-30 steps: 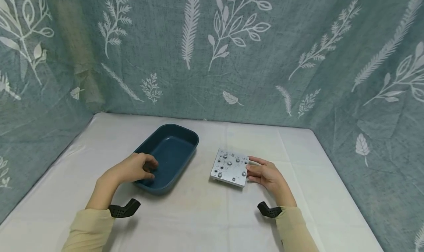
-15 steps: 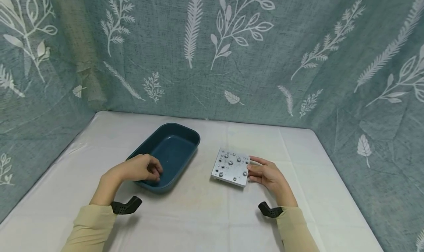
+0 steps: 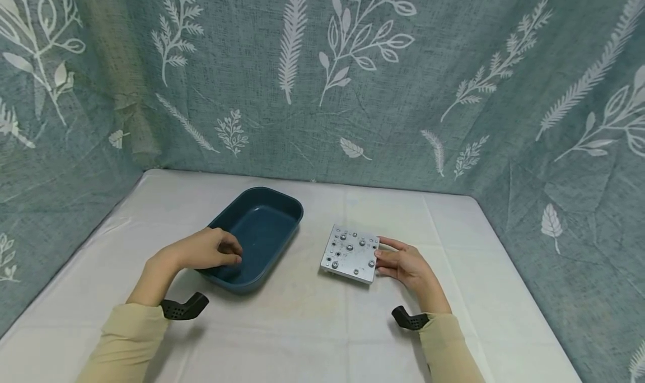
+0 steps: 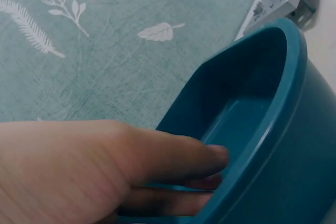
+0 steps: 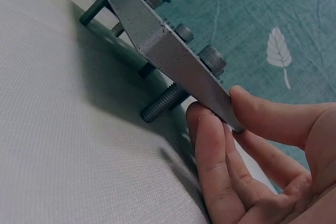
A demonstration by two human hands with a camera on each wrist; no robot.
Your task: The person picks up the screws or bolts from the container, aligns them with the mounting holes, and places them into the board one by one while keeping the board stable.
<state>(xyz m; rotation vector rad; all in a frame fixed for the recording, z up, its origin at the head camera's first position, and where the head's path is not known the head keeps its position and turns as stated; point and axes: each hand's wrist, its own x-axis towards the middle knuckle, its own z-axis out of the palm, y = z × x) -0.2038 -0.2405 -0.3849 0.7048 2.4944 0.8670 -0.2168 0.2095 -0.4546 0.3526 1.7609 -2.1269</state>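
My right hand (image 3: 407, 265) holds a square silver metal plate (image 3: 347, 253) by its right edge. In the right wrist view, the thumb (image 5: 278, 116) lies on the plate's top side and curled fingers (image 5: 212, 166) support it from below. Socket head bolts (image 5: 211, 60) pass through the plate, their threaded shanks (image 5: 160, 106) sticking out underneath over the cloth. My left hand (image 3: 204, 248) hangs loosely bent over the near left part of a dark blue plastic bin (image 3: 277, 254). The left wrist view shows its fingers (image 4: 178, 153) inside the rim, with nothing visible between them.
A white cloth (image 3: 302, 338) covers the table. Behind it and along both sides hangs a green-grey curtain (image 3: 302, 136) with white leaf prints. Black wrist mounts (image 3: 185, 307) jut inward from both sleeves.
My left hand dips a little deeper into the bin, then lifts and draws back slightly left. The bin shifts slightly. My right hand and the plate stay in place.
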